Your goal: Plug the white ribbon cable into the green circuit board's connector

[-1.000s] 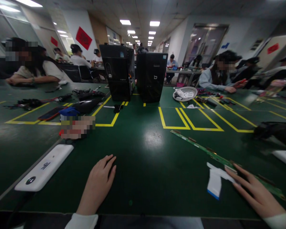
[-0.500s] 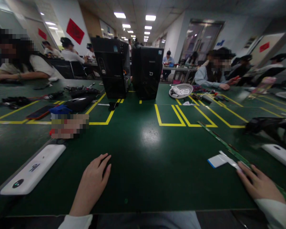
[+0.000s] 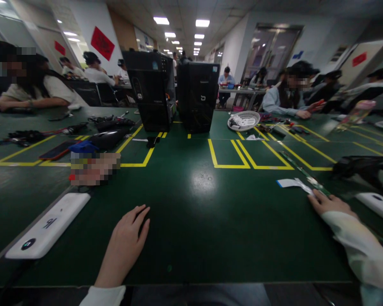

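Toward the right side of the green desk (image 3: 210, 238), a long, narrow green circuit board (image 3: 303, 173) lies slantwise, its far end pointing toward the yellow tape outlines (image 3: 231, 166). Just left of it is a white ribbon cable (image 3: 292, 183) with a blue tip. The right hand (image 3: 332, 205) is at the near end of both, fingers down over the board; whether its grip is closed on either I cannot tell. The left hand (image 3: 130, 231) rests palm down on bare desk, its grip loose, thumb apart from the fingers, holding nothing visible. Further left lies a white device (image 3: 49, 227) with a round dark button. Beyond stand two black computer towers (image 3: 198, 97), with a white basket (image 3: 255, 115) to their right.
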